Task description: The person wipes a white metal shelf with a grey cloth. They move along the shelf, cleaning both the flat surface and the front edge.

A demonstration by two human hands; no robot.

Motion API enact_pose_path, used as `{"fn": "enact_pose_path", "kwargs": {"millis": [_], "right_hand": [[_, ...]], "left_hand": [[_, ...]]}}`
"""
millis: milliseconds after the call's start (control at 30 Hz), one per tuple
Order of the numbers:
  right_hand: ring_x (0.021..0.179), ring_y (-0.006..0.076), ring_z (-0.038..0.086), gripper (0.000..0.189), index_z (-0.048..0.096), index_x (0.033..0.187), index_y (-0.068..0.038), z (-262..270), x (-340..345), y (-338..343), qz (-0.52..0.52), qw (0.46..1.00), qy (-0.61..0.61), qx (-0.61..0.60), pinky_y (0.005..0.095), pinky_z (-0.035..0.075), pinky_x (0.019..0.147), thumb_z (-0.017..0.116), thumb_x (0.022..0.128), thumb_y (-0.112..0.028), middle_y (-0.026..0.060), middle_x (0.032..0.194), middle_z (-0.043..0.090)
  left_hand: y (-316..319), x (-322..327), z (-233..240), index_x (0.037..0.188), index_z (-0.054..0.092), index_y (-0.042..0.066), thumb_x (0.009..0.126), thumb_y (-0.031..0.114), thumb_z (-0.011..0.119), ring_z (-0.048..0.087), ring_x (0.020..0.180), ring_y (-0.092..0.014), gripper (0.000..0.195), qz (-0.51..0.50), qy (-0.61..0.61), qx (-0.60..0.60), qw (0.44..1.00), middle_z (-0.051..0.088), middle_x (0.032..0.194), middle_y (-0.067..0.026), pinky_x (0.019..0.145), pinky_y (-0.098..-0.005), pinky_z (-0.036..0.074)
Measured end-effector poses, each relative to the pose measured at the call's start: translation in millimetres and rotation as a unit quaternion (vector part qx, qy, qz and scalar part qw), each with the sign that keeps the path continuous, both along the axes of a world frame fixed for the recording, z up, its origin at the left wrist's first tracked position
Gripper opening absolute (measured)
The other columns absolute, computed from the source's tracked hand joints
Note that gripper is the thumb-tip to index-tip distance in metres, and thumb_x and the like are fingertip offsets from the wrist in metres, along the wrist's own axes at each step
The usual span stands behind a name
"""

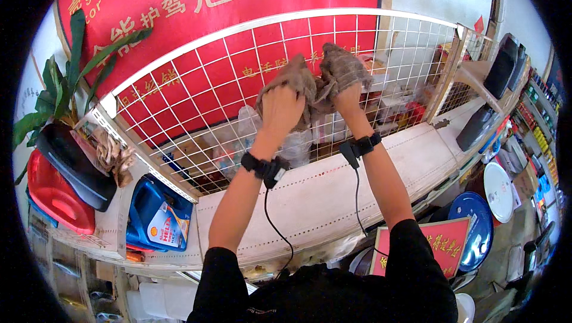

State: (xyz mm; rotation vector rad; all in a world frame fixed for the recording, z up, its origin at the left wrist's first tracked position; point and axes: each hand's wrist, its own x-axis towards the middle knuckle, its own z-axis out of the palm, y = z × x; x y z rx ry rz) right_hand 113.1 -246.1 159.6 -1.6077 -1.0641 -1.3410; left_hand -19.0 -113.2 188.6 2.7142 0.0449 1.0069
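Observation:
My left hand (280, 107) grips one end of a grey-brown cloth (292, 75), fingers curled into it. The other end is bunched around my right hand (348, 99), whose fingers are largely covered by the fabric. Between the two hands the cloth hangs in folds. Both hands are raised in front of a white wire grid panel (203, 73), above a white perforated metal shelf (308, 198). Whether the cloth touches the wires cannot be told. Black bands with small devices and cables sit on both wrists.
At the left of the shelf stands a blue Shell Helix oil jug (158, 216), with black (78, 166) and red containers (60, 193) and a leafy plant (58, 91) beyond. Dark containers (476, 128) stand at the right. Below are a blue drum (471, 229) and a red framed sign (447, 242).

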Motion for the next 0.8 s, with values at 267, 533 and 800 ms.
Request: {"fn": "enact_pose_path", "kwargs": {"millis": [267,533,800], "right_hand": [[0.101,0.0338,0.051,0.038,0.055,0.110,-0.002,18,-22,18,-0.006,0.997,-0.003,0.071,0.0421,0.038,0.087,0.053,0.075,-0.016,0.0164,0.106,0.057],[0.104,0.0343,0.050,0.045,0.052,0.113,-0.003,1,-19,22,0.000,0.999,-0.024,0.034,0.0428,0.036,0.092,0.055,0.073,-0.023,0.0156,0.111,0.055],[0.102,0.0307,0.052,0.036,0.053,0.110,-0.002,20,-10,-2,0.025,0.998,0.027,-0.052,0.0391,0.040,0.087,0.050,0.076,-0.014,0.0143,0.109,0.056]], "left_hand": [[-4,26,34,0.073,0.062,-0.004,0.070,0.013,0.056,0.062,0.068,-0.036,0.018,0.020,-0.002,0.102,0.995,0.061,0.072,-0.0226,0.063,-0.0439,0.051],[-8,33,38,0.072,0.062,-0.004,0.064,0.007,0.058,0.062,0.072,-0.035,0.014,-0.039,0.013,0.105,0.994,0.061,0.074,-0.0217,0.065,-0.0423,0.051],[18,1,28,0.071,0.063,-0.002,0.066,0.016,0.056,0.062,0.070,-0.035,0.020,0.058,-0.031,0.035,0.997,0.061,0.072,-0.0207,0.063,-0.0436,0.050]]}}
